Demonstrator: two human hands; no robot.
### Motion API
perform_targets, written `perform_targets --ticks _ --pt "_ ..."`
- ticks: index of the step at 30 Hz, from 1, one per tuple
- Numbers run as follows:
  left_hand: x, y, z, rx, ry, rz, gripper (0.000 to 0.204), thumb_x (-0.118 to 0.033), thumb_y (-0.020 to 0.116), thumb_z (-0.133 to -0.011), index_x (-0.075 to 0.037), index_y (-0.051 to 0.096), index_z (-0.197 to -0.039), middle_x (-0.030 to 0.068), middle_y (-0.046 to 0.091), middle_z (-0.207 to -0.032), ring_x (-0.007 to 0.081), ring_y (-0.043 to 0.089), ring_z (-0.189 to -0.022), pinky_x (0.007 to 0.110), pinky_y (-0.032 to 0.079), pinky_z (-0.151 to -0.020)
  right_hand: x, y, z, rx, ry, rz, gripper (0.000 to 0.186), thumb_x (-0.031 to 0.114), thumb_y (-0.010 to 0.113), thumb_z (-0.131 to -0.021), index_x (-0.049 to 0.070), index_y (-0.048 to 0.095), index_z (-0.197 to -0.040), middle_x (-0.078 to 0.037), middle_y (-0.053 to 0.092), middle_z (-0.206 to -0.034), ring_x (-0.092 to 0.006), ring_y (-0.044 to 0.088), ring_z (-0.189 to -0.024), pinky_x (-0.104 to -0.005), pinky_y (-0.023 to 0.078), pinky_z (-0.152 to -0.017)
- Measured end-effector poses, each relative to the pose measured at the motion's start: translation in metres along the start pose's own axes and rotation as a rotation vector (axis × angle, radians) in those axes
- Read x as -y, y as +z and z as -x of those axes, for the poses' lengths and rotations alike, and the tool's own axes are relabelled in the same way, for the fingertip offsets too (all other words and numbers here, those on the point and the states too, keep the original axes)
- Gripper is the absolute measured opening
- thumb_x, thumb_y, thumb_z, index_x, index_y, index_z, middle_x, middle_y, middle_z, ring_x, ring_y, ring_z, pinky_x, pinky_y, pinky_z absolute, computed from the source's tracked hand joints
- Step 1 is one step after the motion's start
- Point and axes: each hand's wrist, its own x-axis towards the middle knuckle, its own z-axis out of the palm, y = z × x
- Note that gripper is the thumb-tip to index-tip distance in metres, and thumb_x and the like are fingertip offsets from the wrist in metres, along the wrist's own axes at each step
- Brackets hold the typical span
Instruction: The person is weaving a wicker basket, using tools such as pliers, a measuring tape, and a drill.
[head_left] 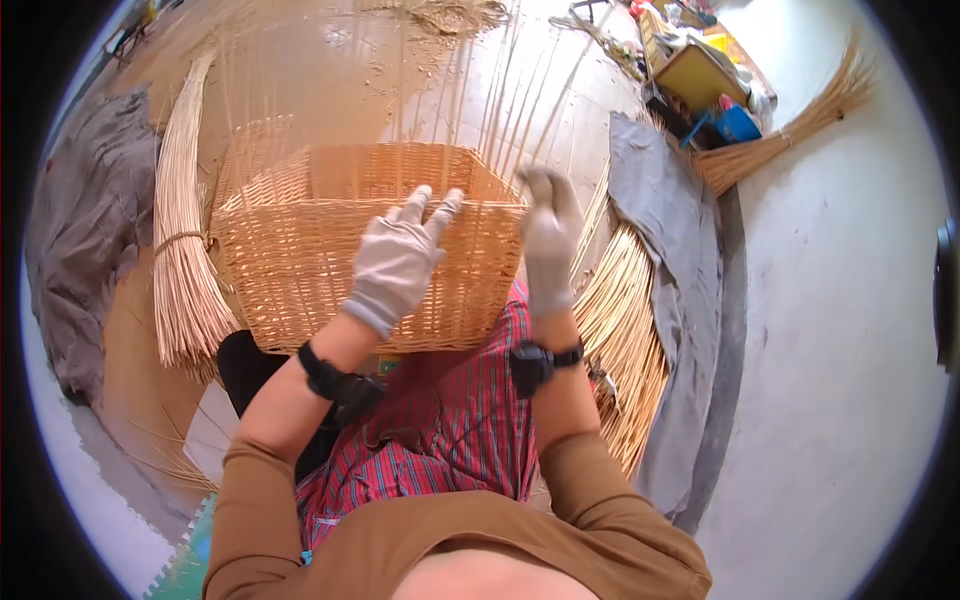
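A woven wicker basket (370,290), with upright canes rising from it, sits at my lap on a red striped cloth (450,420). My left hand (400,255), in a light glove, lies against the near wall with fingers apart and tips on the rim. My right hand (548,225), also gloved, is raised at the basket's right corner beside the canes; its fingers are bent and close together, and what they hold, if anything, is unclear. Both wrists wear black straps.
Cane bundles lie left (190,280), right (620,330) and at back right (780,130). Grey cloths lie left (80,220) and right (680,400). A low table (690,75) with clutter and a blue container (735,125) stands at back right, near a pale wall or floor.
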Motion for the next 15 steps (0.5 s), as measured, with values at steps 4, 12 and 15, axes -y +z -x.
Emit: perform_targets --ticks 4,12,15 --pt "-0.032 0.019 -0.011 0.072 -0.229 -0.054 0.077 -0.020 0.065 -0.094 -0.022 0.030 -0.162 0.0201 0.045 -0.147 0.0306 0.061 -0.120 0.041 0.051 -0.097 0.026 0.056 -0.069 0.007 -0.859 0.384 0.029 0.014 0.063 -0.100 0.008 0.069 -0.128 -0.014 0.074 -0.107 -0.0268 0.072 -0.082 -0.0371 0.057 -0.080" --pt "-0.028 0.022 -0.029 0.082 -0.254 0.138 0.056 -0.013 0.066 -0.094 -0.030 0.053 -0.146 0.0191 0.044 -0.145 0.0358 0.059 -0.122 0.045 0.050 -0.102 -0.019 -0.084 0.019 -0.058 0.232 0.122 0.038 0.003 0.047 -0.106 0.011 0.063 -0.139 -0.006 0.074 -0.093 -0.0027 0.049 -0.057 -0.0205 0.044 -0.054" --pt "-0.007 0.017 -0.014 -0.097 -0.085 0.444 0.060 -0.010 0.074 -0.088 -0.028 0.058 -0.143 0.0165 0.047 -0.145 0.0316 0.059 -0.122 0.043 0.050 -0.103 -0.019 -0.098 0.068 -0.199 0.172 -0.111 0.030 0.012 0.051 -0.108 0.012 0.064 -0.135 -0.003 0.072 -0.090 -0.0042 0.048 -0.055 -0.0228 0.043 -0.051"
